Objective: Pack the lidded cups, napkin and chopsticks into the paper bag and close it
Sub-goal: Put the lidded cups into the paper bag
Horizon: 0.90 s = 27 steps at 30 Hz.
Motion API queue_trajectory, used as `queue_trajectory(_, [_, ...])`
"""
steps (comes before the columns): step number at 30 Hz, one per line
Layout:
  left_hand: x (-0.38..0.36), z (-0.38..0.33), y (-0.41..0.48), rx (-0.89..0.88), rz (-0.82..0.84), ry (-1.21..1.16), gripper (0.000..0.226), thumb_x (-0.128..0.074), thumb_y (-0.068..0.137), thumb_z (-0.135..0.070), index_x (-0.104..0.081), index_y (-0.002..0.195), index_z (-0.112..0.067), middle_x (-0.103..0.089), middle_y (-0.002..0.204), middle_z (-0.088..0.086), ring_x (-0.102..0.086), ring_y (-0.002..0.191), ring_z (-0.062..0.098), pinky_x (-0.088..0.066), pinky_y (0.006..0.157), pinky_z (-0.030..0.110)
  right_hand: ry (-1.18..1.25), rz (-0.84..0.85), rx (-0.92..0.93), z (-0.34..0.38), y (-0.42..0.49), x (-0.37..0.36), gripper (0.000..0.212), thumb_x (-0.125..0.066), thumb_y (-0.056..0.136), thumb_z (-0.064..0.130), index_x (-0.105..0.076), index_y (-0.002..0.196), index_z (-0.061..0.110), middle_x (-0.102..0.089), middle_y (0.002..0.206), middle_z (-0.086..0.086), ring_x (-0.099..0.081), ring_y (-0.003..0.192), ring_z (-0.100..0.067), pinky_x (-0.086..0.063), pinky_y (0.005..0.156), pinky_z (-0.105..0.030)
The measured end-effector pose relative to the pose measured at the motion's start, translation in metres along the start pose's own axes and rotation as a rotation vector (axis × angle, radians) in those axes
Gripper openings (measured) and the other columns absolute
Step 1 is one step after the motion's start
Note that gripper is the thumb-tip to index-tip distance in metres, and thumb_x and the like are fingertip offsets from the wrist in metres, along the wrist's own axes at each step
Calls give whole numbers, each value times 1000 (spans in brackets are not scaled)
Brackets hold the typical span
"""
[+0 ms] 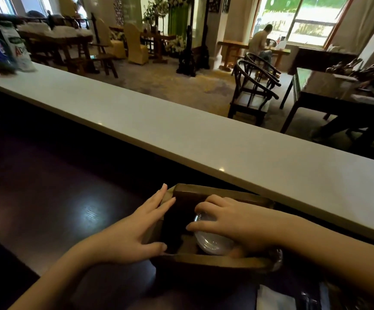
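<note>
A brown paper bag (204, 261) stands open on the dark counter, low in the head view. My left hand (134, 227) lies flat against the bag's left rim, fingers spread over its edge. My right hand (233, 222) reaches into the bag's mouth from above, fingers curled over the clear lid of a lidded cup (210, 241) inside the bag. A second clear lid edge (279, 257) shows just past the bag's right side, under my right wrist. A white napkin (273, 298) lies at the bottom right, with a dark wrapped packet (311, 298) beside it, too dim to identify.
A long pale raised ledge (181, 135) runs diagonally behind the bag. Bottles and a snack bag (13, 48) stand at its far left end. Beyond it are wooden chairs (255, 90), tables and a seated person (260, 41) by the window.
</note>
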<state>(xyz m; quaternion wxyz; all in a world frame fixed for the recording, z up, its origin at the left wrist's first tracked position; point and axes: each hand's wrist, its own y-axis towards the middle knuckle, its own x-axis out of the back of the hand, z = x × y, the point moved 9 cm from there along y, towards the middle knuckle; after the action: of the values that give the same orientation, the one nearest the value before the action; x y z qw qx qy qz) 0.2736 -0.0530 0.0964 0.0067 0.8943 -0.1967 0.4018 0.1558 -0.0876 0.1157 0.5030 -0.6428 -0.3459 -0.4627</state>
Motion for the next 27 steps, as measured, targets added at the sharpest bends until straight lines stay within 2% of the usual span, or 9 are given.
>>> queue_trajectory(2, [1, 6, -6, 55, -25, 65, 96, -62, 82, -34, 14, 140, -36, 42, 141, -22, 13, 139, -4, -5, 98, -7, -10, -6, -13, -2, -3, -7, 89, -71, 77, 24, -12, 143, 36, -17, 149, -8, -15, 134, -27, -30, 107, -38])
queue_trajectory(4, [1, 9, -14, 112, -36, 150, 100, -60, 79, -45, 22, 137, -37, 47, 139, -19, 4, 141, 1, -15, 105, 2, -10, -7, -33, -4, -6, -13, 90, -71, 77, 22, -11, 143, 36, -18, 149, -9, -14, 134, -27, -29, 107, -39])
queue_trajectory(7, [-1, 3, -22, 160, -20, 234, 102, -57, 76, -54, 31, 126, -42, 49, 138, -17, -18, 140, 4, -34, 103, 14, -31, -7, -63, -9, -11, -20, 92, -71, 76, 30, -8, 143, 36, -17, 148, -9, -14, 134, -27, -28, 109, -40])
queue_trajectory(11, [5, -2, -24, 198, -46, 246, 111, -60, 76, -51, 44, 112, -44, 42, 145, -10, -43, 128, 9, -43, 97, 19, 23, -28, -86, -15, -17, -25, 85, -65, 77, 43, -12, 142, 37, -22, 146, -9, -18, 133, -26, -29, 108, -40])
queue_trajectory(14, [8, 0, -23, 188, -57, 179, 113, -62, 77, -46, 45, 113, -42, 36, 147, -10, -27, 137, 7, -34, 99, 10, 27, -33, -90, -16, -20, -28, 83, -65, 77, 44, -12, 141, 38, -23, 145, -7, -21, 132, -25, -32, 106, -38])
queue_trajectory(16, [7, -1, -23, 171, -51, 132, 113, -64, 78, -41, 43, 116, -41, 31, 149, -11, -21, 140, 7, -28, 92, -2, 46, -29, -94, -16, -22, -29, 82, -64, 78, 46, -13, 141, 39, -22, 145, -4, -21, 132, -24, -31, 107, -38])
queue_trajectory(18, [3, -1, -22, 169, -33, 76, 114, -66, 77, -37, 37, 126, -42, 8, 158, -4, -42, 128, 6, -36, 85, -2, 66, -25, -98, -14, -22, -29, 81, -63, 78, 49, -13, 141, 39, -22, 145, -2, -21, 132, -24, -31, 108, -38])
queue_trajectory(20, [-1, -1, -21, 169, -23, 24, 115, -68, 75, -33, 33, 131, -43, -18, 155, 0, -58, 104, 0, -47, 85, 11, 68, -11, -95, -8, -17, -28, 83, -63, 76, 50, -14, 143, 37, -23, 145, -4, -22, 131, -26, -31, 108, -41])
queue_trajectory(27, [-9, 0, -21, 151, -11, -39, 119, -70, 71, -30, 32, 130, -47, -25, 152, 2, -50, 97, -21, -41, 86, 2, 61, 47, -86, 26, 48, -32, 83, -70, 75, 37, -24, 143, 26, -28, 144, -14, -29, 128, -34, -39, 99, -43])
